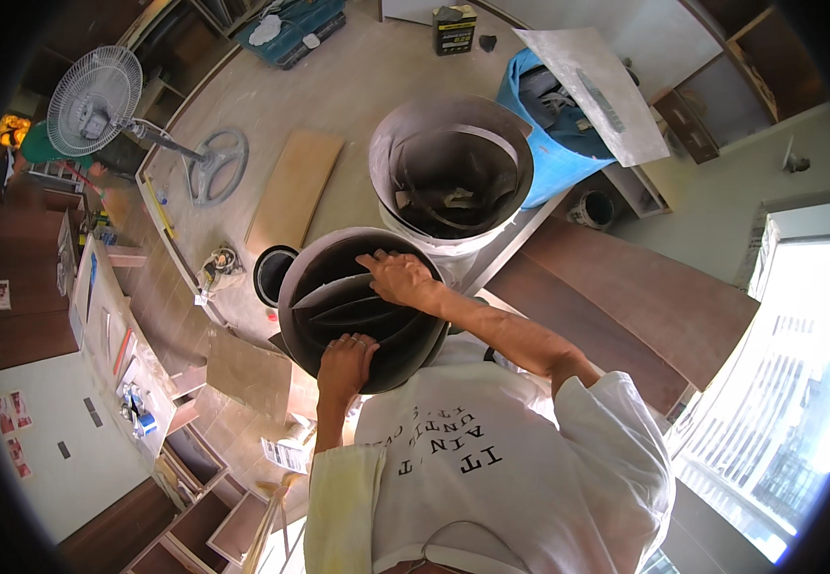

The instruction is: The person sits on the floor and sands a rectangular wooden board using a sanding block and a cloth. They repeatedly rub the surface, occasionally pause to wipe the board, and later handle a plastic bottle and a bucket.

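Observation:
A wide upright roll of thin brown-grey sheet (292,287) stands against my body, with further curved sheets coiled inside it. My left hand (346,364) is closed over the near inner edge, fingers bent down into the roll. Reaching in from the right, my right hand (399,278) grips a curved sheet edge near the roll's far side. Fingertips of both hands are partly hidden among the dark layers. Just beyond stands a second roll (405,134), with a strip and scraps inside it.
Back right, a blue bin (525,120) holds dark offcuts under a pale board (592,86). A wooden board (295,187) lies on the work surface near a pedestal fan (96,103). A black-rimmed container (271,275) sits left of the roll. Another person (40,143) is far left.

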A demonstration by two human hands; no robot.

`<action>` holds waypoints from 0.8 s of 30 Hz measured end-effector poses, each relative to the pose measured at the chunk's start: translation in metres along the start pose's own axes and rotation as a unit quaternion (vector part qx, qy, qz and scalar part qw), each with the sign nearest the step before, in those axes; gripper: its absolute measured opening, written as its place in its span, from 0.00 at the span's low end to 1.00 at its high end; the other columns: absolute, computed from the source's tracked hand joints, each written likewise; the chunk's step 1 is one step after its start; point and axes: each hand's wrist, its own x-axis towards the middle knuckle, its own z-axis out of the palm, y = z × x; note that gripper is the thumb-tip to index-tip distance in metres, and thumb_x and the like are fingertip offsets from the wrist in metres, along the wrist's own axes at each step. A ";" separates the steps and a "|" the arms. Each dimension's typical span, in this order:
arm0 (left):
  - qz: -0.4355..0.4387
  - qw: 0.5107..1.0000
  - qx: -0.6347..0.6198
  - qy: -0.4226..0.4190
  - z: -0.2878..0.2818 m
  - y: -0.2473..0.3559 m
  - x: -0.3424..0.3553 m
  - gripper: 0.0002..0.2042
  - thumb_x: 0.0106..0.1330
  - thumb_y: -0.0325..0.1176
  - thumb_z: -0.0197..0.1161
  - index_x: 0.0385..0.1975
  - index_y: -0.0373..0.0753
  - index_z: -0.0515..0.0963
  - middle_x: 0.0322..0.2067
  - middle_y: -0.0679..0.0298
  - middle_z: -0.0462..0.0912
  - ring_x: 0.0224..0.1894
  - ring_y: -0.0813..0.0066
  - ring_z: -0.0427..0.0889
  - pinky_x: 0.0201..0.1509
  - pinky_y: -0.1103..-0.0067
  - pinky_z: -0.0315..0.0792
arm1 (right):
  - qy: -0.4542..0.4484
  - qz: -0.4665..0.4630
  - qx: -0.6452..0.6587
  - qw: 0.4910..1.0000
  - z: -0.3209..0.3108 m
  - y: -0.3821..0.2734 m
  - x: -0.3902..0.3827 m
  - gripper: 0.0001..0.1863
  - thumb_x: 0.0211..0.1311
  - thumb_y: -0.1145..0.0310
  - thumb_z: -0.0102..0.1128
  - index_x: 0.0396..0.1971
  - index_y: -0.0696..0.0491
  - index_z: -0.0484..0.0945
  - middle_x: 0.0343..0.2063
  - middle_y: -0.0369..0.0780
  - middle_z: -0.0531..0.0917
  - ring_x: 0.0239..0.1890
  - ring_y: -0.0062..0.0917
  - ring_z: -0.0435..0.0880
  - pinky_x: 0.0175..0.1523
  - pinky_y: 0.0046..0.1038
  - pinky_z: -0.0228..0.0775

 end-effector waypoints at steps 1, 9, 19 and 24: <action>-0.004 1.000 -0.007 0.001 -0.001 0.001 0.000 0.10 0.74 0.37 0.59 0.34 0.38 0.83 0.33 0.57 0.85 0.39 0.56 0.84 0.46 0.64 0.75 | -0.008 -0.001 0.003 1.000 -0.002 0.000 0.001 0.29 0.61 0.59 0.64 0.63 0.48 0.75 0.44 0.43 0.87 0.33 0.31 0.90 0.37 0.33 0.82; -0.011 1.000 0.008 -0.006 -0.001 0.001 -0.001 0.11 0.74 0.39 0.59 0.35 0.40 0.82 0.33 0.60 0.85 0.40 0.59 0.84 0.46 0.65 0.76 | -0.011 -0.008 0.016 1.000 0.001 0.002 0.000 0.30 0.62 0.56 0.65 0.64 0.48 0.74 0.44 0.42 0.87 0.36 0.31 0.90 0.40 0.33 0.83; -0.017 1.000 -0.013 0.004 -0.002 0.000 0.001 0.10 0.73 0.38 0.60 0.34 0.40 0.83 0.33 0.60 0.85 0.39 0.58 0.84 0.47 0.65 0.75 | -0.025 -0.013 0.057 0.998 -0.019 -0.002 0.002 0.35 0.64 0.58 0.67 0.70 0.48 0.69 0.53 0.46 0.84 0.48 0.39 0.89 0.51 0.36 0.84; -0.016 0.999 -0.032 0.000 0.001 -0.002 -0.001 0.09 0.72 0.37 0.62 0.33 0.40 0.83 0.33 0.59 0.85 0.39 0.58 0.84 0.47 0.65 0.75 | 0.064 -0.067 0.253 0.963 -0.125 -0.002 0.000 0.30 0.65 0.65 0.68 0.66 0.50 0.73 0.55 0.44 0.84 0.54 0.43 0.85 0.60 0.39 0.78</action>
